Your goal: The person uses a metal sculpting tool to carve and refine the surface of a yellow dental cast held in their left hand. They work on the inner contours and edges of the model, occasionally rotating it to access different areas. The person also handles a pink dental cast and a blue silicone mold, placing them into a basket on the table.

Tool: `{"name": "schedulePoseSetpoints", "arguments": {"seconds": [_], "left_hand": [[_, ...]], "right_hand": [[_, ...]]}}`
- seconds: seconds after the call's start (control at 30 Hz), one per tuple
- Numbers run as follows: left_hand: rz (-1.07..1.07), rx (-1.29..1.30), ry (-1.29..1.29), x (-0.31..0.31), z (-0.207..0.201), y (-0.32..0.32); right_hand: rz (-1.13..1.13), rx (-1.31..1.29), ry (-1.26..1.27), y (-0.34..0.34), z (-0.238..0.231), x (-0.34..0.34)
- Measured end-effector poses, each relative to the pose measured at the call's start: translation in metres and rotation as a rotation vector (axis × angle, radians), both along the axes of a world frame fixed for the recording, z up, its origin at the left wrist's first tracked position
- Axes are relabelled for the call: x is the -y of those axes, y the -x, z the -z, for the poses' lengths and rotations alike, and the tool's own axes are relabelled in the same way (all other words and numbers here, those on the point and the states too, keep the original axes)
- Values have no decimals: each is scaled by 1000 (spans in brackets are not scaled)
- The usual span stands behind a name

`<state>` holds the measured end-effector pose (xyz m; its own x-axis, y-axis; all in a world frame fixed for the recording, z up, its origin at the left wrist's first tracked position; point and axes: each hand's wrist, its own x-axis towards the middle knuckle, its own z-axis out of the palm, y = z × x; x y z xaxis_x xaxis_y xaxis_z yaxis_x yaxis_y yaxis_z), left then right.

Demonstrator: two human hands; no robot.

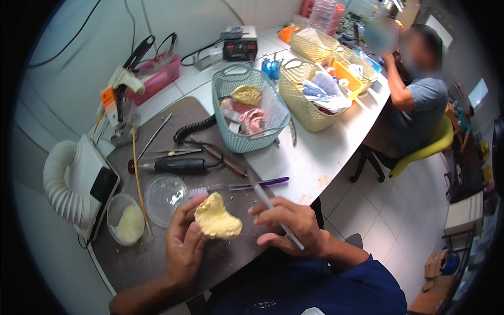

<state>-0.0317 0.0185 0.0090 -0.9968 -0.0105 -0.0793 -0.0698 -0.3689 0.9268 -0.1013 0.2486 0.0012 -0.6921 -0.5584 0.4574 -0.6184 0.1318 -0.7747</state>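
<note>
A pale yellow plaster dental cast (pixel 218 218) rests in my left hand (pixel 184 241), gripped at its left side between the thumb and fingers, above the dark work mat. To its right, my right hand (pixel 299 223) is closed around a slim grey pen-shaped tool (pixel 263 197). The tool slants from upper left to lower right, and its tip stays apart from the cast. Just beyond the cast lies a purple toothbrush (pixel 270 182). A round clear plastic dish (pixel 166 195) sits close to the left fingers.
Left stand a cup of pale yellow material (pixel 127 226) and a white unit with a ribbed hose (pixel 63 184). Behind lie a black corded handpiece (pixel 181 166), a teal basket (pixel 223 128) and a cream basket (pixel 310 121). Another person (pixel 425 100) sits at the far right.
</note>
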Motion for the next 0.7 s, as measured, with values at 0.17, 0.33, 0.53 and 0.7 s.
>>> {"name": "schedulePoseSetpoints", "arguments": {"seconds": [0.17,0.33,0.53,0.7], "left_hand": [[54,-4,-176,-4,-3,6],[74,-44,-120,0,11,7],[47,-30,-128,-4,11,11],[57,96,-300,0,6,11]], "right_hand": [[-10,30,113,7,-3,35],[-4,284,286,6,12,35],[-13,458,375,7,12,34],[-46,413,345,10,16,28]]}}
